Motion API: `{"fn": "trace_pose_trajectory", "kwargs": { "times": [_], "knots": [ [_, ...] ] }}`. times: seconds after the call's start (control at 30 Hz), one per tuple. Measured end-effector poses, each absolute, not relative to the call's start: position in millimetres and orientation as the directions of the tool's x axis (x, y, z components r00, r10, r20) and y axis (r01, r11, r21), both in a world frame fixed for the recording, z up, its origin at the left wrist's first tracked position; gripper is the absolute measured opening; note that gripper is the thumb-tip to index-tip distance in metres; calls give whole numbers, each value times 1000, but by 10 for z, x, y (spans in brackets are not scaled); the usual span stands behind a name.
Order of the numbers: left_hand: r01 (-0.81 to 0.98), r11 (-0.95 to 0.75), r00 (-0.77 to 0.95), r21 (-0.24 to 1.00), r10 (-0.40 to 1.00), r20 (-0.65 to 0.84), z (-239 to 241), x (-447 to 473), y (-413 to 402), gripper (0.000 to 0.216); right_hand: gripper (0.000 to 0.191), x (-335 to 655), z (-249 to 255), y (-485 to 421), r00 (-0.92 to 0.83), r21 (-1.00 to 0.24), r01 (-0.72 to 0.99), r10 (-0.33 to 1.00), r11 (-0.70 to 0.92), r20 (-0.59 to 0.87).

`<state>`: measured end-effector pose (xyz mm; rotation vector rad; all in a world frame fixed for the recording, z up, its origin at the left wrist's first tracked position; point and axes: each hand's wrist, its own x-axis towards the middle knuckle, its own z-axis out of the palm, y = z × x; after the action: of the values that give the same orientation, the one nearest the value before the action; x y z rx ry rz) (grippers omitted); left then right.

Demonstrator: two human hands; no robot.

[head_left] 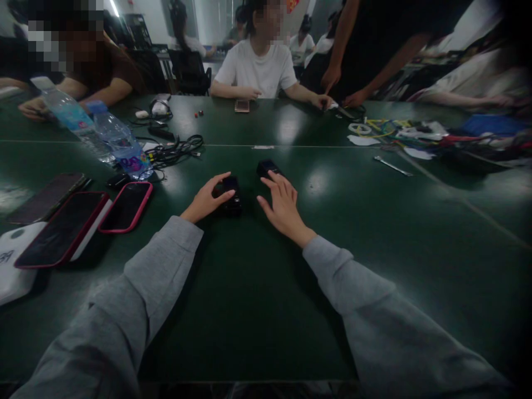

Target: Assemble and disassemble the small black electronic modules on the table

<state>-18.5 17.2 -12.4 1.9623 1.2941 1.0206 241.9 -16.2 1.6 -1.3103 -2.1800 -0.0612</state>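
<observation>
My left hand [208,198] is around a small black device [236,200] lying on the dark green table. The thumb lies across its face and the index finger reaches its far end. A short way to the right and farther off, a second black device [266,165] sits on the table. My right hand [285,208] has its fingertips at that device's near side, with the thumb held apart and the fingers loosely spread. Fine details on both devices are too dark to make out.
Left on the table [249,310] are a pink-edged phone [127,207], a larger red-edged phone [62,230], two plastic bottles [124,141] and black cables [178,149]. A wrench [393,166] and tangled wires [415,133] lie right. Several people work across the table.
</observation>
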Motion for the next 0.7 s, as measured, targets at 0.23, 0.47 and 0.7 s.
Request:
{"fn": "trace_pose_trajectory", "kwargs": {
  "times": [0.23,0.47,0.7],
  "knots": [
    [545,-337,207,768,941,267,-107,-171,161,61,57,2666,-105,94,-201,-396,844,898,362,392],
    [567,-317,193,760,948,252,-81,-168,144,63,49,2600,-70,33,-202,-362,848,868,387,453],
    [552,-309,193,775,951,241,-83,-169,143,63,46,2583,-23,2,-129,-348,882,873,318,469]
  ]
}}
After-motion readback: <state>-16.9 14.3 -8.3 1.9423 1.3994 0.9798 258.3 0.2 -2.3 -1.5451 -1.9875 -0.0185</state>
